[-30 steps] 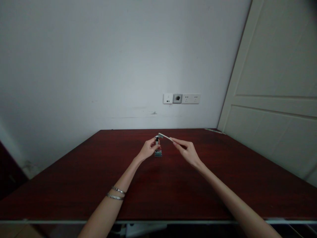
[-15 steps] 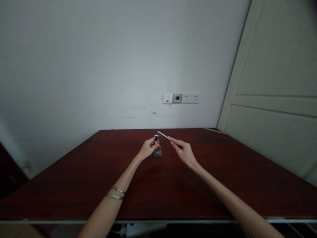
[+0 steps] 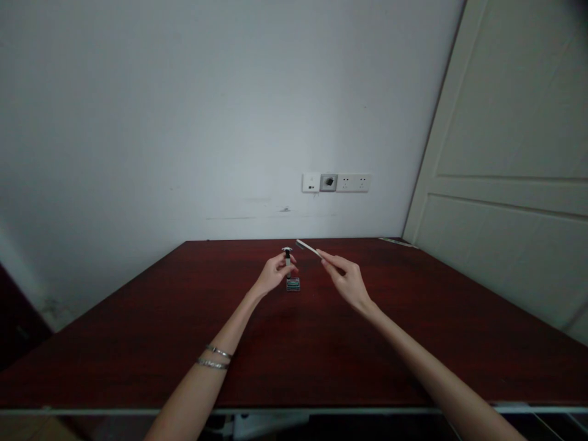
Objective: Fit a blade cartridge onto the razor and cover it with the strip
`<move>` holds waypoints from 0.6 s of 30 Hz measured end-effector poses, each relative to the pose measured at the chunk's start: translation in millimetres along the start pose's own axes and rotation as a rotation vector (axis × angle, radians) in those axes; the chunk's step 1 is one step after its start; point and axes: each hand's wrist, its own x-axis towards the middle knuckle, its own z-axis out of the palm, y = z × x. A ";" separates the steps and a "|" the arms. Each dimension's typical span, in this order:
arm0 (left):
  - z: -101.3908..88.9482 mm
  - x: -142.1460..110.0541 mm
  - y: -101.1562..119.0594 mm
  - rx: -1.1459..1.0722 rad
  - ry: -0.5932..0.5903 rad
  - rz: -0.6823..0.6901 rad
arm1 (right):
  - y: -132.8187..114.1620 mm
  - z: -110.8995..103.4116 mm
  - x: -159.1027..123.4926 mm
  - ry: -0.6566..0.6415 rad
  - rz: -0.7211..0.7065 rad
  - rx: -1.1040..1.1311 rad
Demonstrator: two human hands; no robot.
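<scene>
My left hand (image 3: 272, 274) is closed on the handle of an upright razor (image 3: 288, 260), which is black and pale with a wide head at the top. A white toothbrush (image 3: 309, 247) is pinched in my right hand (image 3: 349, 280), tilted with its bristle end up and to the left. The bristles face down, a short way to the right of the razor head, and the two are apart. Just below the razor, a small clear case (image 3: 293, 285) with something green in it sits on the table.
The dark red wooden table (image 3: 294, 355) runs back to a pale wall. Sockets and switch plates (image 3: 337, 182) are fixed on that wall. At the right stands a pale panelled door (image 3: 509, 159). A thin flat strip (image 3: 397, 242) lies at the back right corner.
My right hand has drawn the toothbrush a little up and to the right, off the razor head. My left hand has shifted slightly left with the razor.
</scene>
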 end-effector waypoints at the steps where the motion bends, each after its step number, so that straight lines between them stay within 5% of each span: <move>1: 0.3 0.0 0.3 -0.014 -0.001 -0.012 | 2.1 -0.2 1.3 0.007 0.003 -0.009; 7: 2.8 -1.8 4.7 -0.134 -0.023 -0.149 | 14.2 -3.1 6.3 0.004 -0.026 -0.070; 18: 13.9 -5.9 12.9 -0.285 -0.070 -0.392 | 26.5 9.3 32.0 -0.096 -0.216 -0.531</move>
